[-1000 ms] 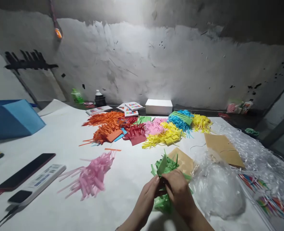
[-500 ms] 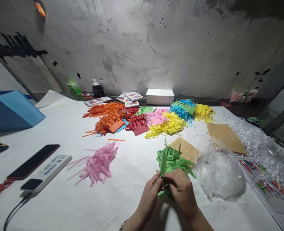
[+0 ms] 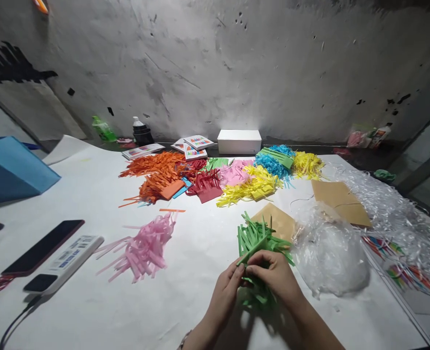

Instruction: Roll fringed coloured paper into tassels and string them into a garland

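Green fringed paper is pinched between both hands, low and right of centre, with loose strips spreading above and below the fingers. My left hand grips its solid band from the left, thumb and forefinger closed. My right hand pinches the same band from the right, fingertips close to the left thumb. A brown paper piece lies just behind the green strips. Beside my right forearm rests a crumpled clear plastic bag. To the left lies a bunch of pink strips.
Fringed bunches in orange, red, yellow and blue lie behind, before a white box. A phone, a white power bank and a blue box are at left. Clear shredded film covers the right.
The green band has tilted from upright to slanting right, and more green strips hang below the hands. My right hand's fingers have shifted on the band. The view has moved slightly.
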`<state>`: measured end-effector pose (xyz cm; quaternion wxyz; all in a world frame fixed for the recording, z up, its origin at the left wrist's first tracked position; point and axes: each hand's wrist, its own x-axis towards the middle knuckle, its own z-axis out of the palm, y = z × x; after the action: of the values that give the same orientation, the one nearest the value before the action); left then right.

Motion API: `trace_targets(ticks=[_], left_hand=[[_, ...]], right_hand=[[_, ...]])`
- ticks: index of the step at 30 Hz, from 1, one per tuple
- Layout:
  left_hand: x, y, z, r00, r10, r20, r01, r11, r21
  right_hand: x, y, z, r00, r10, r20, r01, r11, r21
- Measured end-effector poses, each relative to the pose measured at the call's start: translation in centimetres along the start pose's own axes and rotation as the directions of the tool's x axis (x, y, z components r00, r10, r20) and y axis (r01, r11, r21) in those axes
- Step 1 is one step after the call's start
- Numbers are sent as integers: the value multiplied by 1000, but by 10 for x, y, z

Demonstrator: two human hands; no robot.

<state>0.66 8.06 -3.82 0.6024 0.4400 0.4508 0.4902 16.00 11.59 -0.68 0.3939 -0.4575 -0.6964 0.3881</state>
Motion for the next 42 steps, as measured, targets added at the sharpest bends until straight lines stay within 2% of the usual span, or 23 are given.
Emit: trace_targets(ticks=[3,8,10,14,16,20,23,25,29,35,39,42], left_hand=[[0,-2,1,1000,-6,-23,7,1000,16],[-1,-3,5,998,-37,-42,36,999,-38],[-2,-2,7,998,-32,-46,29,997,-67],[-3,-3,9,999,-40,24,41,997,-67],[-3,-4,9,998,-41,38,43,998,-47],[-4,-3,8,999,-15,30,15,1000,-9],[-4,-1,8,999,3,32,-3,1000,-8],[-4,-1,7,1000,8,30,-8,1000,-6],[-4,-3,6,1000,0,13,-1,999,32],[-4,3,5,1000,28,-10,-27,993,114],[-3,12,7,995,92,23,-95,976,198],[-3,17,9,991,133,27,-135,960,245]], right_hand=[[2,0,-4,996,-86,30,87,996,-22],[-8,-3,0,959,-279,40,281,940,-194],[-14,-3,5,938,-346,32,336,882,-331],[-21,1,11,870,-493,10,397,688,-608],[-21,3,10,865,-502,-10,396,694,-601],[-19,2,4,911,-410,-37,360,838,-411],[-15,-1,0,959,-269,-85,248,947,-203],[-13,-2,-1,979,-168,-112,161,985,-68],[-8,-1,-4,994,-41,-105,50,996,78],[-3,2,-11,997,71,28,-76,957,280],[-3,5,-14,990,115,87,-137,934,329],[-5,7,-15,984,159,82,-177,934,310]])
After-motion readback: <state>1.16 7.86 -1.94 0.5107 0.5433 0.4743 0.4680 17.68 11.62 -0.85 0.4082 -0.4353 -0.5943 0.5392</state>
